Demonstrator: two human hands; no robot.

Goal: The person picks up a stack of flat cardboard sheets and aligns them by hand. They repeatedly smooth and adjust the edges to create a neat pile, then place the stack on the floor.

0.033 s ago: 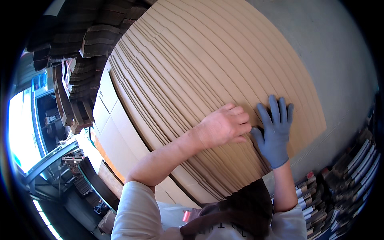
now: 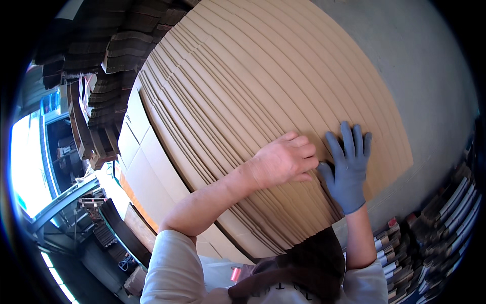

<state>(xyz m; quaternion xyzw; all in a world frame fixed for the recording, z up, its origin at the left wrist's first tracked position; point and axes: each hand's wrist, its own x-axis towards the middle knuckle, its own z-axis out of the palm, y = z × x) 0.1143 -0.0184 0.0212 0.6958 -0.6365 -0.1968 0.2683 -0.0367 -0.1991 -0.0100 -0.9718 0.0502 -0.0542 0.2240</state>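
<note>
Flat brown cardboard sheets [image 2: 288, 81] lie fanned out in front of me, overlapping so that their edges form long slanting ridges. My left hand [image 2: 283, 159] is bare and rests over the middle of the fan, its fingers curled in. What those fingers hold, if anything, is hidden beneath the hand. Just right of it, my right hand [image 2: 349, 175], in a grey glove, lies flat on the sheets with fingers spread. Its thumb comes close to the left fingertips. A paler creased cardboard sheet [image 2: 152, 157] sits at the fan's left side, past a dark gap.
Stacks of dark cardboard [image 2: 126, 55] stand at the far left, with wooden pallets [image 2: 101, 142] by them. More stacked bundles [image 2: 440, 218] are at the lower right. Grey floor [image 2: 405, 61] borders the fan's right edge. A pink spool [image 2: 236, 273] is near my body.
</note>
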